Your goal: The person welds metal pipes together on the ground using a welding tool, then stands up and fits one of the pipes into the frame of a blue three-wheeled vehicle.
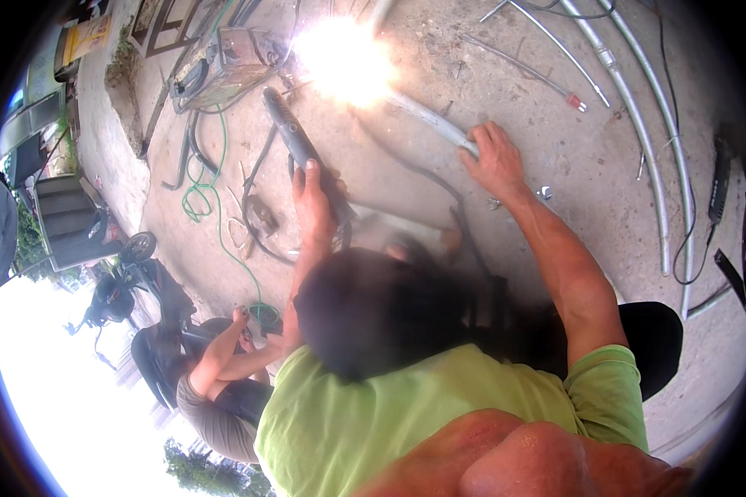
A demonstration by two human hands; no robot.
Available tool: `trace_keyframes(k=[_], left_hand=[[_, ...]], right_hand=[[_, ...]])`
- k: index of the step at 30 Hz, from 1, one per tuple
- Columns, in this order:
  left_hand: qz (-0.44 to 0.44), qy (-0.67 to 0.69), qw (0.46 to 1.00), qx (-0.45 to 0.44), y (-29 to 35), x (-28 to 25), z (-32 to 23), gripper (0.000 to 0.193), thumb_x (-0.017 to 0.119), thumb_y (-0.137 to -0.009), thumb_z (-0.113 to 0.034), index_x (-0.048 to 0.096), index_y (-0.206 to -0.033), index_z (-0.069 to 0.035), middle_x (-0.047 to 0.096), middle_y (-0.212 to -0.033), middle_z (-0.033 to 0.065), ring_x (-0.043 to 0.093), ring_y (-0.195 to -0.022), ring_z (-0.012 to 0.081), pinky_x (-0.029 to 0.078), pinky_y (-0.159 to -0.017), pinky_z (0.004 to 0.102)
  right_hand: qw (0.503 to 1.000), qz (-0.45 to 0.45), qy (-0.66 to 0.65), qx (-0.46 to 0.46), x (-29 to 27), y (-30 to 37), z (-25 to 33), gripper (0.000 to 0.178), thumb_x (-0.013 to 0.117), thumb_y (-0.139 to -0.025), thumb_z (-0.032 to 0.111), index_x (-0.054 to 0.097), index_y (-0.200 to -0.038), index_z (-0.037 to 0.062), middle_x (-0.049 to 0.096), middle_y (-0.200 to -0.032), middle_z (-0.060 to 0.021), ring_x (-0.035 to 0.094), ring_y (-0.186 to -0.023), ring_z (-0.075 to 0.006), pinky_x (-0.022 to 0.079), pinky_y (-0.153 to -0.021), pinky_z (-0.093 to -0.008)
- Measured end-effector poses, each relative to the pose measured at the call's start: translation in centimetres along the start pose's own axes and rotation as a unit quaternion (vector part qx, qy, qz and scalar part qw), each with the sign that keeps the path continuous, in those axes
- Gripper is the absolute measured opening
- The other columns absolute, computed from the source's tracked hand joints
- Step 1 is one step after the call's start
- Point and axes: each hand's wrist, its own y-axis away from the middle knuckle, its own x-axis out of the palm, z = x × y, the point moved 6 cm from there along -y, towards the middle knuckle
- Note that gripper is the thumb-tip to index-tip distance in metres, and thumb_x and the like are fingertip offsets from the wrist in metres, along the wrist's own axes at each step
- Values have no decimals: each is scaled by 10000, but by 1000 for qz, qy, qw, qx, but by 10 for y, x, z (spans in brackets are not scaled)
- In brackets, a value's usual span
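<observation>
My left hand [313, 203] is closed around a long, dark, tube-shaped welding tool [288, 124]. Its upper end lies just left of a blinding welding arc [346, 65], whose glare hides the tip and the joint. My right hand [496, 159] grips the near end of a grey metal pipe [431, 120], with fingers curled over it. The pipe's far end vanishes into the glare. Close to my lap, a dark blurred shape [381, 311] covers part of the ground between my arms.
A boxy metal welding machine [232, 70] stands upper left, with a green cable [222, 157] trailing from it. Long bent pipes [638, 124] lie at the right, near a black-handled tool [719, 178]. A person in grey [215, 410] sits at the left by a motorbike [116, 294].
</observation>
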Motion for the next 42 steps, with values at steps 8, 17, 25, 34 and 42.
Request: trace_keyframes(k=[8, 17, 25, 34, 42], left_hand=[[-3, -22, 1000, 9, 0, -3, -1, 307, 551, -1096, -380, 538, -1181, -86, 656, -893, 99, 637, -674, 207, 562, -584, 384], [17, -17, 999, 21, 4, 5, -13, 356, 535, -1101, -416, 536, -1170, -66, 646, -906, 96, 626, -693, 202, 554, -610, 369], [4, -22, 1000, -11, 20, 13, -6, 466, 495, -1103, -504, 539, -1262, -68, 600, -961, 81, 590, -771, 191, 521, -652, 345], [35, -25, 999, 10, 0, 8, -8, 430, 486, -1111, -491, 537, -1213, -77, 595, -936, 64, 575, -763, 173, 498, -664, 327], [43, 3, 999, -9, 8, 11, -8, 477, 495, -1103, -512, 532, -1226, -52, 600, -921, 70, 576, -753, 178, 499, -668, 327]], right_hand=[[1000, -3, 3, -5, 4, 0, 0, 320, 779, -867, 278, 592, -1058, 103, 581, -1074, -104, 610, -1053, -334, 530, -853, -482], [1000, -29, -10, -2, 0, 0, 1, 338, 758, -884, 316, 595, -1084, 98, 591, -1122, -111, 606, -1108, -334, 530, -897, -479], [1000, 13, -11, -4, 0, 8, -4, 382, 734, -903, 334, 597, -1151, 78, 580, -1196, -127, 598, -1173, -323, 531, -937, -471], [1000, -3, -27, -9, 9, 5, -5, 386, 744, -881, 337, 591, -1132, 88, 568, -1214, -131, 599, -1165, -327, 542, -921, -488], [1000, -20, -3, -13, 10, 8, -6, 467, 747, -877, 357, 585, -1197, 59, 561, -1235, -159, 605, -1159, -344, 558, -902, -482]])
